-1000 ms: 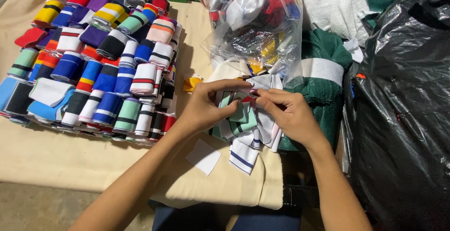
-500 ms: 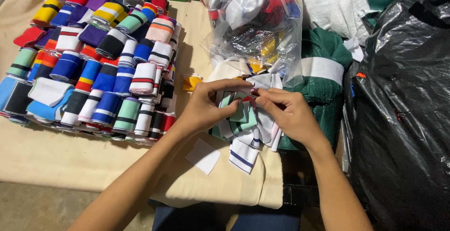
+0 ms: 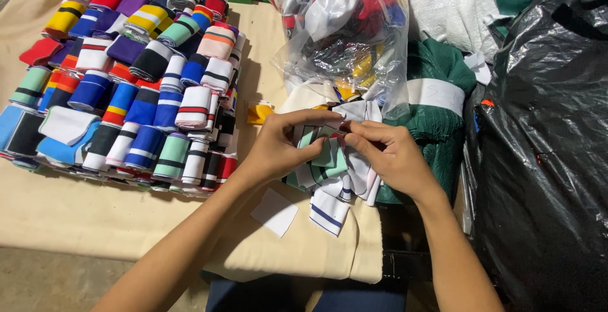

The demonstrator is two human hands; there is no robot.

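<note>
A loose bundle of striped knit bands [image 3: 326,172], white and mint green with dark lines, sits just right of the frame's centre, resting on the cream cloth [image 3: 95,217] that covers the work surface. The left hand [image 3: 285,144] curls around the bundle from its left side, thumb laid across the mint pieces and fingers arched over the top. The right hand [image 3: 392,157] meets it from the right, thumb and forefinger pressed together on the upper edge of the bands, where the fingertips of both hands nearly touch. One white band with a dark stripe hangs below the hands, and a small white paper slip [image 3: 275,212] lies flat on the cloth just left of it. Directly above the hands stands a clear plastic bag [image 3: 345,33] stuffed with mixed coloured bands. Behind and to the right of the bundle lies a folded green fabric [image 3: 443,71] wrapped with a white band. A black plastic bag [image 3: 544,141] fills the right edge. The upper left of the frame holds rows of rolled striped bands [image 3: 136,77] in many colours, packed side by side.
</note>
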